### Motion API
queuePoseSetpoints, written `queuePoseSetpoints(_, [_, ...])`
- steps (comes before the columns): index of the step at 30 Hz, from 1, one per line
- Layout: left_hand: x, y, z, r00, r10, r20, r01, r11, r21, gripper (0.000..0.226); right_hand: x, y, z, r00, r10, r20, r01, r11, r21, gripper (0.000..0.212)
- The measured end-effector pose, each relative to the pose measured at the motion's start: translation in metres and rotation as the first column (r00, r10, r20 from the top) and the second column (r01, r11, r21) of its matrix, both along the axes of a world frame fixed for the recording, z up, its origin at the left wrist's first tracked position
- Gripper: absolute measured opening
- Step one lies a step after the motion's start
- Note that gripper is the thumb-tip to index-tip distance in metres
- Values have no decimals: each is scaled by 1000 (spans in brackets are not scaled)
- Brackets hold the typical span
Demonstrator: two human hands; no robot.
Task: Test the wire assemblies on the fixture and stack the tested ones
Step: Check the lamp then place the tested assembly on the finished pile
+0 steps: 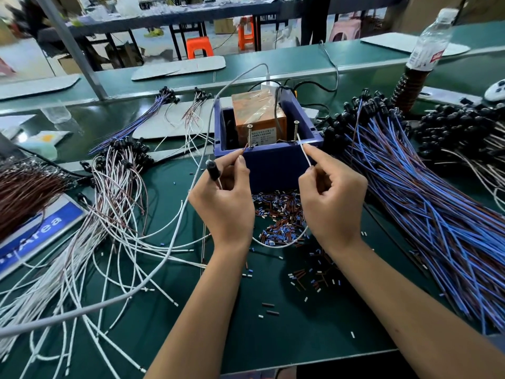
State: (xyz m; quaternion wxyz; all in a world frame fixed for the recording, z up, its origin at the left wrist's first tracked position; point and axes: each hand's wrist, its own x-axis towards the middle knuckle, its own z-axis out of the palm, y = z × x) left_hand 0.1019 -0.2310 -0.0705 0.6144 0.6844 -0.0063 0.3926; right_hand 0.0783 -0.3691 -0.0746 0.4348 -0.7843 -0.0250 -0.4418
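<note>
- Green mat (287,324) under everything, front edge close to the forearms; bare patch only betw. the wrists and that edge.
- Blue-and-brown wire bundle (426,214) heaped at right, white-and-brown pile (114,192) at left, prob. tested vs untested, can't tell which is which.
- Blue fixture box (273,162) dead centre, orange block (259,116) inside, two upright screws as contacts: left screw (249,136), right screw (296,131).
- Left hand (226,201) pinching the brown lead end betw. thumb and forefinger, tip at the left screw; black lamp head (211,168) of the same assy sticking up beside the thumb.
- Right hand (332,198) pinching the white lead (304,153), end touching or just shy of the right screw.
- Step: test contact in progress. Next, by guess: hold both tips steady on the screws, then lift clear and carry sideways to a pile.
- Cut sleeve bits (281,214) littering the mat below the box; grey cable (175,242) crossing left, snag risk.
</note>
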Motion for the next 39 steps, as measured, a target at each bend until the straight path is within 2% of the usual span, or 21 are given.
queuePoseSetpoints(10, [-2,1,0,1000,-21,6,21,1000,-11,8,0,-1,-1,1000,-13,0,13,1000,-11,36])
queuePoseSetpoints(14, [-5,-1,3,999,-33,42,34,999,-25,18,1,-3,-1,1000,-25,15,25,999,-30,35])
queuePoseSetpoints(20, [-4,0,2,999,-45,20,46,998,-36,14,0,-4,-1,1000,-19,4,19,999,-33,36])
queuePoseSetpoints(27, [-14,-2,8,999,-35,37,39,994,-103,12,0,-4,0,1000,-18,-24,20,996,93,33])
queuePoseSetpoints(31, [-23,-41,28,986,-165,17,166,978,-127,10,-9,-15,10,998,-8,-55,19,980,201,34])
queuePoseSetpoints(35, [-20,-103,60,944,-329,15,328,937,-117,9,-27,-66,31,993,-104,-53,115,948,298,32])
queuePoseSetpoints(37, [-15,-137,75,892,-448,-56,436,887,-154,11,-38,-108,43,980,-187,-62,197,924,328,32])
queuePoseSetpoints(39, [-9,-180,86,772,-613,-167,568,784,-250,17,-52,-164,53,937,-335,-99,347,867,358,32])
